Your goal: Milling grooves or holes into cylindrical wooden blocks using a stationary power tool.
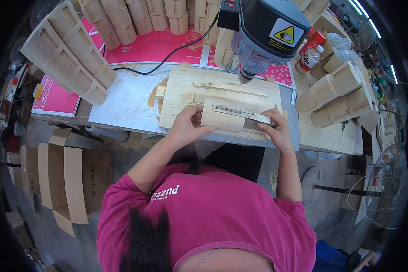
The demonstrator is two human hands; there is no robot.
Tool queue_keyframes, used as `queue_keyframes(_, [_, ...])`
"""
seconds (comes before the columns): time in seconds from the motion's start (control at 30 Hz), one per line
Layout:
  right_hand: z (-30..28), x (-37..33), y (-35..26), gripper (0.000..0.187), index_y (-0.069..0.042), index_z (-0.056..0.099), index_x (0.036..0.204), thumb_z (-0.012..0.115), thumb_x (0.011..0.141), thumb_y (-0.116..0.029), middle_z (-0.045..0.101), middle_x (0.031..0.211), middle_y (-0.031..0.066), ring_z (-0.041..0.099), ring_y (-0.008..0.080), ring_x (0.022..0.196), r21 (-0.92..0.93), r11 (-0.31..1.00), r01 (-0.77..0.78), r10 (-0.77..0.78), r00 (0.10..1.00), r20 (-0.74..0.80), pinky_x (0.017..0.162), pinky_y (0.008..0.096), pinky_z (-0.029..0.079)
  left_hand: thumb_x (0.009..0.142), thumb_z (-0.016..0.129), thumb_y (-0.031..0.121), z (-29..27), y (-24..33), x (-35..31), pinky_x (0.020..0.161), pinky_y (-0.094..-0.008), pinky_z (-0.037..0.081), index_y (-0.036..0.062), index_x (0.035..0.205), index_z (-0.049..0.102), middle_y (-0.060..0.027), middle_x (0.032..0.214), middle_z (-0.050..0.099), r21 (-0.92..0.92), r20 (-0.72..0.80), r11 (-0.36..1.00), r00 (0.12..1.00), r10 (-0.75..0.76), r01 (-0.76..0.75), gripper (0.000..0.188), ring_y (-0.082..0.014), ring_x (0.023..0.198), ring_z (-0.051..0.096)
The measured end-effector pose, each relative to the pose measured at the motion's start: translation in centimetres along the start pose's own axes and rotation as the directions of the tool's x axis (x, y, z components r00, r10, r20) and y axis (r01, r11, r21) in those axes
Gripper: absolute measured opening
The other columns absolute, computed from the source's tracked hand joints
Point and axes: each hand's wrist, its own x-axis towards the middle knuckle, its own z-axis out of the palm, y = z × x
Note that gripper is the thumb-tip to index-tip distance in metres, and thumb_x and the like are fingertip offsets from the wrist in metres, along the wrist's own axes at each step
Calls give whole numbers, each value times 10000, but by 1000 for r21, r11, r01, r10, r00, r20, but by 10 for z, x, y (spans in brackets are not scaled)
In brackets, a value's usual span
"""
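Observation:
A pale wooden piece with a rounded side [222, 121] lies on the wooden board [177, 97] beneath the drill press. My left hand [186, 124] is closed on its left end, thumb along the near side. Over the top of the wood runs a narrow silver metal strip [233, 112] with dark lines along it; I cannot make out its exact kind. My right hand [275, 129] pinches the strip's right end between thumb and fingers. Just beyond the wood, the drill chuck [245, 77] points down with a thin bit, apart from it.
The drill press [272, 31] stands at the back. Wooden fence strips [231, 89] are fixed on the board. Stacked wooden pieces stand at left [70, 54] and right [337, 95]. A black cable [167, 56] crosses the table. A bottle [309, 60] is at back right; an open carton [72, 181] sits below left.

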Motion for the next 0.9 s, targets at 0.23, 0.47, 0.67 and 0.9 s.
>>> queue_keyframes(0.23, [4, -3, 21, 235, -13, 582, 877, 707, 678, -19, 549, 861, 38, 520, 152, 836, 25, 999, 20, -16, 986, -165, 744, 252, 400, 527, 785, 230, 5, -4, -2, 820, -384, 329, 76, 1100, 562, -72, 909, 550, 624, 20, 731, 940, 341, -278, 634, -266, 882, 507])
queue_keyframes(0.47, [-15, 46, 38, 295, -24, 599, 934, 728, 672, -67, 577, 889, 82, 526, 213, 873, -355, 930, 99, -194, 950, -243, 777, 292, 404, 555, 768, 293, 14, -14, 48, 777, -375, 279, 111, 1096, 574, -1, 797, 560, 680, 1, 690, 941, 339, -249, 603, -208, 848, 501])
queue_keyframes(0.67, [-8, 61, 38, 358, -36, 561, 1016, 718, 697, -84, 552, 994, 82, 505, 216, 953, -188, 981, 43, -75, 983, -167, 830, 302, 399, 587, 762, 280, -12, -22, 60, 789, -346, 279, 124, 1051, 596, -2, 768, 542, 624, 104, 712, 937, 335, -324, 517, -195, 828, 501])
queue_keyframes(0.9, [-52, 90, -51, 443, -53, 449, 1189, 638, 804, -163, 519, 1139, 83, 507, 191, 991, -454, 832, 318, -459, 855, -241, 858, 311, 403, 610, 753, 291, -21, -28, 65, 766, -352, 284, 113, 1027, 588, -10, 773, 548, 578, 205, 726, 928, 312, -372, 482, -186, 799, 540])
